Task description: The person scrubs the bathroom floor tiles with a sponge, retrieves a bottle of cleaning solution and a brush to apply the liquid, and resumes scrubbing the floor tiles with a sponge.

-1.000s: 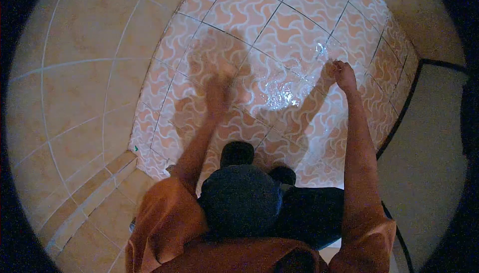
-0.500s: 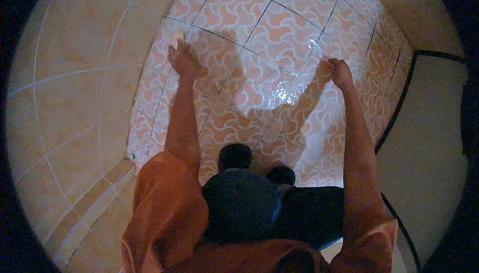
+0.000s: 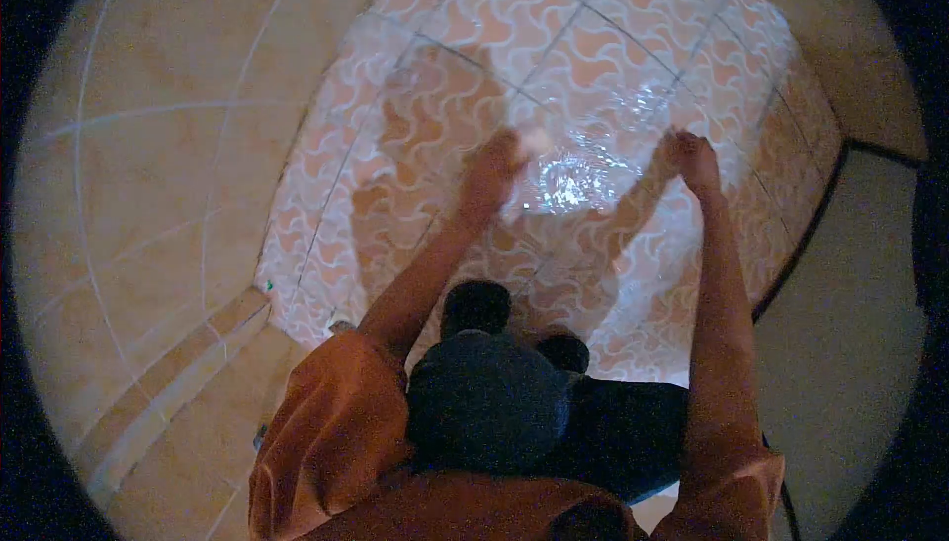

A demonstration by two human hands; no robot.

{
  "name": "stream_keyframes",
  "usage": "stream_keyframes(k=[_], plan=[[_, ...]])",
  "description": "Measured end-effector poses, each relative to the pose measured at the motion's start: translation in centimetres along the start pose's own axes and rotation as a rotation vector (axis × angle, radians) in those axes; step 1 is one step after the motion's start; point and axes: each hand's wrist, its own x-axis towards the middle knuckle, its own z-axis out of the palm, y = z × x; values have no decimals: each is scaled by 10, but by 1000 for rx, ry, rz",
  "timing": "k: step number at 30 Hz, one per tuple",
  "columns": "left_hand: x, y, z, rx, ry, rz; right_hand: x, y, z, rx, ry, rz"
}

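Note:
My left hand [image 3: 491, 175] is closed around a small pale block [image 3: 535, 141], low over or on the wet tiled floor [image 3: 603, 42]. Motion smears both, and I cannot tell whether the block is soap or a sponge. Farther right, my right hand [image 3: 696, 162] is closed with its fingers curled, above the floor or touching it. What it holds, if anything, is hidden. Between the hands, water glistens on the pink and white wavy pattern.
A tiled wall [image 3: 158, 185] rises on the left. On the right lies a grey surface [image 3: 850, 274] with a dark edge. My knees [image 3: 489, 403] and dark footwear [image 3: 476, 307] are below the hands. A small pale object [image 3: 339, 327] sits near the left sleeve.
My left hand has swept right and nearer to me with the pale block, from beside the wall toward the middle. My right hand has shifted slightly right and nearer. The view has tilted a little.

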Motion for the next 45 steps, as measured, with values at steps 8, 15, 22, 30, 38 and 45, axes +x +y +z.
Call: stream_keyframes(k=[8, 15, 22, 30, 38, 45], plan=[[-251, -224, -151, 1013, -110, -1107, -5, -16, -19, -60, -3, -57], [-325, -211, -145, 845, 292, -1577, 11, -42, -21, 29, 5, 66], [-33, -174, -140, 919, 808, -923, 19, -40, -21, 119, 53, -16], [105, -70, -61, 497, 629, 27, 12, -34, -30, 47, 128, 50], [42, -169, -150, 732, 623, -525, -12, -25, -32, 36, 113, 116], [154, -28, -11, 19, 563, -124, -13, -23, -37, 43, 111, 186]])
